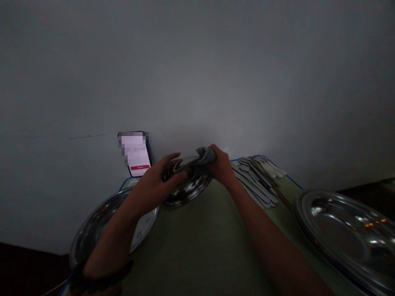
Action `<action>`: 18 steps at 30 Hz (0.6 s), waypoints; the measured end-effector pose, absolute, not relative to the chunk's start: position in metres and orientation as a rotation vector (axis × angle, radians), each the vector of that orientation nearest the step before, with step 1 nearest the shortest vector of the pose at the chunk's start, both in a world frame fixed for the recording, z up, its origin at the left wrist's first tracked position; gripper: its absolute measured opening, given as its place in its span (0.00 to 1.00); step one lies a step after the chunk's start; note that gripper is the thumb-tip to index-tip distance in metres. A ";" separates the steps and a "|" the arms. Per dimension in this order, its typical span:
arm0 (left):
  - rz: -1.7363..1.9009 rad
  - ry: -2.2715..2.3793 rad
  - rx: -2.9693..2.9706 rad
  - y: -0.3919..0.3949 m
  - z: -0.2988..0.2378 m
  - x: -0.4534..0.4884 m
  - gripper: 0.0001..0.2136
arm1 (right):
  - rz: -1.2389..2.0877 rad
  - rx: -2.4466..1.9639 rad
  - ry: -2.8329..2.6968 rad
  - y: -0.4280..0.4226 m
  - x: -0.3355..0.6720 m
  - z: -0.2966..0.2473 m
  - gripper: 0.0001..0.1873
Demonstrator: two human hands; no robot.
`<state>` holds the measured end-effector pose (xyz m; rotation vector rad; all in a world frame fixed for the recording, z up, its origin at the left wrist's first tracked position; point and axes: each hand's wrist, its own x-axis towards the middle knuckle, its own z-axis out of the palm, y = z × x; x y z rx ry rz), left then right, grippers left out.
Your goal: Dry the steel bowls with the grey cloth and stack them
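A shiny metal plate [188, 193] is held tilted above the green tabletop, between my two hands. My left hand [160, 181] grips its left side, thumb across the near face and fingers partly hidden behind. On the right, my right hand [220, 166] is closed round a grey-blue cloth [206, 155] that is pressed over the plate's upper right rim. Part of the plate is covered by the cloth and my fingers.
Left, beneath my forearm, sits a large metal basin [89, 226]. A lit phone [135, 154] leans on the wall behind. Several spoons, knives and forks [256, 185] lie back right. Stacked metal plates [339, 230] stand at the right edge of the table [197, 255].
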<state>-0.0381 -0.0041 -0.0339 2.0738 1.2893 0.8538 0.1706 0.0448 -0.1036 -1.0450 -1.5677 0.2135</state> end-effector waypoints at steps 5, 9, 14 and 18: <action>0.851 1.242 2.111 -0.005 -0.039 -0.030 0.30 | -0.105 -0.925 -1.797 0.031 0.159 -0.076 0.06; 0.900 1.385 2.255 -0.009 -0.042 -0.016 0.25 | -0.159 -0.939 -1.735 0.032 0.154 -0.080 0.06; 0.950 1.512 2.220 -0.008 -0.043 -0.011 0.23 | 0.236 -1.141 -1.294 0.044 0.151 -0.123 0.09; 0.976 1.587 2.187 0.002 -0.047 -0.020 0.22 | 0.459 -1.162 -1.123 0.047 0.136 -0.159 0.15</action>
